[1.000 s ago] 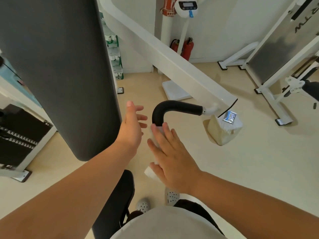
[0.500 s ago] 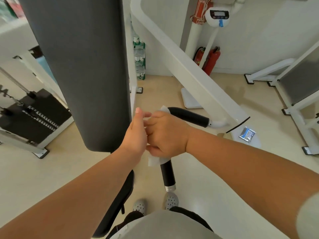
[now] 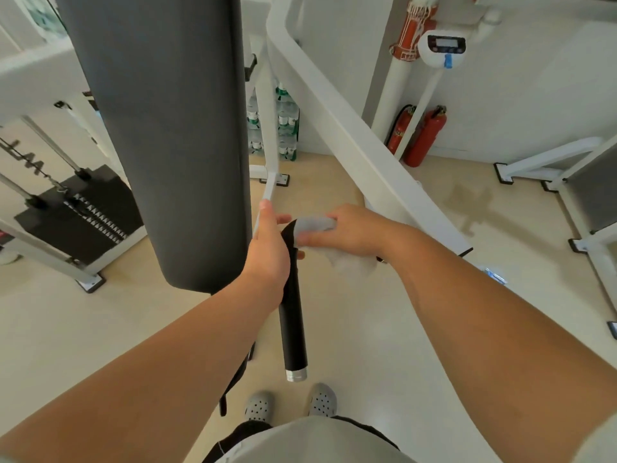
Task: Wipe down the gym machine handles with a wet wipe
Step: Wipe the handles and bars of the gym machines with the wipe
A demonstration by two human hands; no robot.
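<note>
Both my forearms reach forward and down from the bottom corners of the view and meet at the bend of the handle [image 3: 293, 329]. My left hand [image 3: 267, 248] lies against the handle's left side, thumb pointing up. Its fingers look fairly straight rather than wrapped, and two fingertips show past the black grip on the right. My right hand [image 3: 350, 235] comes in from the right with the wrist bent inward. Its fingers are curled round the wet wipe [image 3: 315, 223] and clamp it onto the top of the handle where it curves. A loose part of the wipe hangs below my right palm, blurred.

Room is tight on the left, where the big grey pad [image 3: 167, 128] hangs just beside my left hand, its rounded lower end near my forearm. The white frame arm [image 3: 367, 162] slants down behind my right hand, close above the knuckles. Below the hands the straight part of the handle runs down bare to its silver end cap, with open floor [image 3: 384, 329] around it and my grey shoes [image 3: 257, 406] below.

The wipe sits at the handle's upper bend under my right fingers, just right of my left fingertips. A weight stack [image 3: 76, 208] stands far left and two red fire extinguishers [image 3: 424, 138] stand by the far wall.
</note>
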